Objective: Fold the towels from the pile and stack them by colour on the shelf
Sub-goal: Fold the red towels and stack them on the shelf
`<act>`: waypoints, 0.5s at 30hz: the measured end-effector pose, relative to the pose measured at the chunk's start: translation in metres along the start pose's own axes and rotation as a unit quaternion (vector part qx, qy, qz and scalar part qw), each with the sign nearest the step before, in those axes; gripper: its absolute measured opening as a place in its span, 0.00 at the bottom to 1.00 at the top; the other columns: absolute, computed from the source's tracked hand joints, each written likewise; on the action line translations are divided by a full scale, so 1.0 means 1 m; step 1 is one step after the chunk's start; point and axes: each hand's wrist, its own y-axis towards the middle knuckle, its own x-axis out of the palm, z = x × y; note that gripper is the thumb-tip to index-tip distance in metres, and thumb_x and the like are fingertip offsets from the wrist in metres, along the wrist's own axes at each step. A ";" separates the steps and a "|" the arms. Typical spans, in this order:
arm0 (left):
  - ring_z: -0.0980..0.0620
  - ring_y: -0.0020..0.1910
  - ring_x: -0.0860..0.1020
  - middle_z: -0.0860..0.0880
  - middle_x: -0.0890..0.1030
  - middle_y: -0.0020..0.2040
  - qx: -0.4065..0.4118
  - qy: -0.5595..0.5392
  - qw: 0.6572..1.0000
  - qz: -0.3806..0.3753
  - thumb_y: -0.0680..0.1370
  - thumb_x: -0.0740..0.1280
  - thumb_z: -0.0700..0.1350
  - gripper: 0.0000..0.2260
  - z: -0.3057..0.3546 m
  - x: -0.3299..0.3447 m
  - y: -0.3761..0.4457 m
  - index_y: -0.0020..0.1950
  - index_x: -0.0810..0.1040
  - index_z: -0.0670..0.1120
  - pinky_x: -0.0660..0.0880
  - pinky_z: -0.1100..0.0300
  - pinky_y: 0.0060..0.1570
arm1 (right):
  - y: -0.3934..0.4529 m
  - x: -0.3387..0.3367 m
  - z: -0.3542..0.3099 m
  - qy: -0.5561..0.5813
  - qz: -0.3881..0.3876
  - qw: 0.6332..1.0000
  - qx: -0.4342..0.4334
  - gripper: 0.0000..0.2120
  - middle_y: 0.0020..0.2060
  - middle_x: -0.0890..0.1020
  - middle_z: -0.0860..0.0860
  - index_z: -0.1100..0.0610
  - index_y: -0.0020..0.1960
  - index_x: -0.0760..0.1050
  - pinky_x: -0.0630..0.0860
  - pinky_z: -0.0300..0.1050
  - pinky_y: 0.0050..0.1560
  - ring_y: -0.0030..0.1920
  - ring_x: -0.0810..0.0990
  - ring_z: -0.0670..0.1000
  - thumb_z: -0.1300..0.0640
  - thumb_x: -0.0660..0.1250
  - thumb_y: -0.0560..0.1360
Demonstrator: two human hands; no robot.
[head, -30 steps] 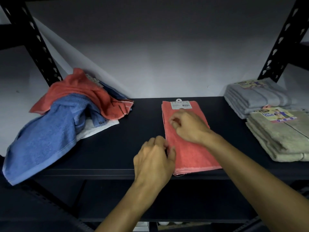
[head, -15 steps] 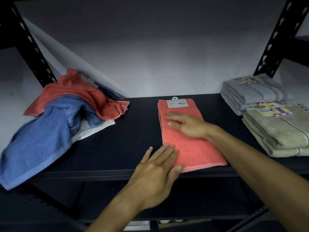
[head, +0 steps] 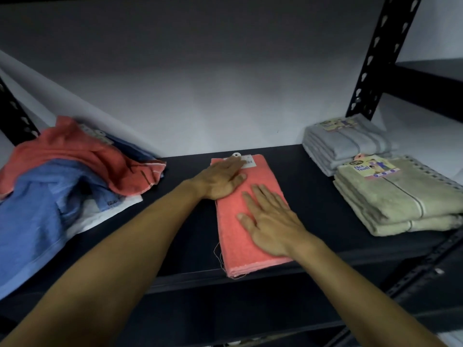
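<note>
Coral towel [head: 246, 221], folded into a long narrow rectangle, lies flat in the middle of the dark shelf [head: 185, 221], its near end at the shelf's front edge and its far end close to the pale back wall [head: 225, 83]. A white paper label [head: 246, 161] sits at the far end. I see both of my hands pressing flat on it. My left hand [head: 221, 180] lies palm down on the far left part of the towel, fingers straight and together, fingertips reaching onto the label; it grips nothing. My right hand [head: 269, 219] lies palm down on the near right part, fingers straight and slightly spread, also gripping nothing. The two hands are near each other but apart. A few loose threads hang from the towel's near left edge.

At the left end of the shelf is the unfolded pile [head: 62, 191]: a crumpled coral towel [head: 82, 159] on top, a blue towel [head: 30, 216] beneath it spilling over the shelf's front edge, and something white [head: 105, 211] showing under them.

At the right end, well apart from the coral towel, are two folded stacks touching each other: a grey stack [head: 348, 146] at the back by the wall, and a beige-green stack [head: 400, 199] in front, with a printed label [head: 373, 169] reading "Face Towel". A black perforated upright [head: 380, 58] rises behind the grey stack.
</note>
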 end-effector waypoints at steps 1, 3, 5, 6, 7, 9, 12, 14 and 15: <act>0.55 0.79 0.43 0.52 0.43 0.81 0.003 0.015 1.000 -0.002 0.84 0.45 0.59 0.27 -0.002 0.003 0.003 0.82 0.46 0.51 0.41 0.53 0.77 | -0.001 0.001 0.001 -0.003 0.002 1.000 0.000 0.30 0.77 0.35 0.51 0.51 0.79 0.37 0.34 0.48 0.75 0.76 0.32 0.49 0.40 0.39 0.82; 0.56 0.79 0.42 0.52 0.44 0.81 0.000 0.028 1.000 0.011 0.85 0.44 0.58 0.27 -0.004 0.010 0.006 0.82 0.47 0.50 0.38 0.56 0.77 | -0.002 0.003 0.002 -0.011 0.007 1.000 -0.005 0.29 0.77 0.36 0.52 0.51 0.79 0.37 0.35 0.50 0.76 0.76 0.33 0.49 0.40 0.38 0.82; 0.57 0.79 0.42 0.52 0.45 0.81 -0.001 0.037 0.999 0.020 0.85 0.43 0.57 0.26 -0.006 0.013 0.011 0.81 0.47 0.49 0.39 0.55 0.77 | -0.006 0.005 0.001 -0.015 0.010 1.000 -0.008 0.29 0.77 0.35 0.52 0.51 0.79 0.37 0.35 0.51 0.76 0.76 0.32 0.48 0.40 0.38 0.82; 0.57 0.79 0.42 0.52 0.45 0.81 0.001 0.043 0.999 0.021 0.85 0.43 0.57 0.26 -0.008 0.013 0.013 0.81 0.47 0.49 0.39 0.55 0.77 | -0.008 0.007 0.001 -0.016 0.011 1.000 -0.009 0.29 0.77 0.35 0.51 0.50 0.79 0.37 0.35 0.51 0.76 0.76 0.32 0.48 0.41 0.38 0.82; 0.57 0.79 0.42 0.52 0.44 0.81 0.003 0.050 0.999 0.021 0.85 0.43 0.57 0.26 -0.010 0.013 0.015 0.81 0.46 0.49 0.40 0.55 0.78 | -0.011 0.008 0.000 -0.016 0.013 1.000 -0.012 0.29 0.77 0.34 0.51 0.50 0.79 0.37 0.35 0.51 0.76 0.76 0.31 0.48 0.41 0.38 0.82; 0.57 0.79 0.42 0.52 0.44 0.81 0.011 0.067 0.998 0.019 0.85 0.42 0.57 0.27 -0.013 0.012 0.018 0.81 0.45 0.48 0.40 0.54 0.78 | -0.015 0.010 0.001 -0.009 0.016 1.000 -0.018 0.28 0.77 0.34 0.50 0.49 0.79 0.38 0.34 0.50 0.76 0.75 0.30 0.47 0.41 0.38 0.82; 0.57 0.79 0.40 0.52 0.42 0.81 0.018 0.085 0.996 0.008 0.84 0.41 0.58 0.28 -0.012 0.009 0.017 0.81 0.44 0.48 0.39 0.54 0.78 | -0.016 0.006 0.010 0.049 0.019 0.997 -0.056 0.28 0.78 0.39 0.48 0.48 0.79 0.46 0.36 0.47 0.76 0.76 0.35 0.45 0.41 0.45 0.82; 0.57 0.79 0.40 0.52 0.42 0.81 0.025 0.097 0.994 0.031 0.84 0.41 0.59 0.28 -0.006 0.003 0.010 0.81 0.43 0.49 0.38 0.54 0.77 | -0.021 -0.003 0.022 0.143 0.051 0.986 -0.074 0.29 0.79 0.50 0.46 0.49 0.78 0.57 0.44 0.46 0.77 0.77 0.44 0.42 0.38 0.49 0.80; 0.57 0.79 0.40 0.52 0.43 0.81 0.033 0.094 0.993 0.058 0.84 0.42 0.60 0.28 -0.001 0.000 0.003 0.81 0.44 0.49 0.38 0.55 0.77 | -0.025 -0.008 0.031 0.165 0.072 0.980 -0.082 0.32 0.78 0.55 0.45 0.49 0.76 0.61 0.49 0.45 0.77 0.77 0.47 0.40 0.34 0.50 0.78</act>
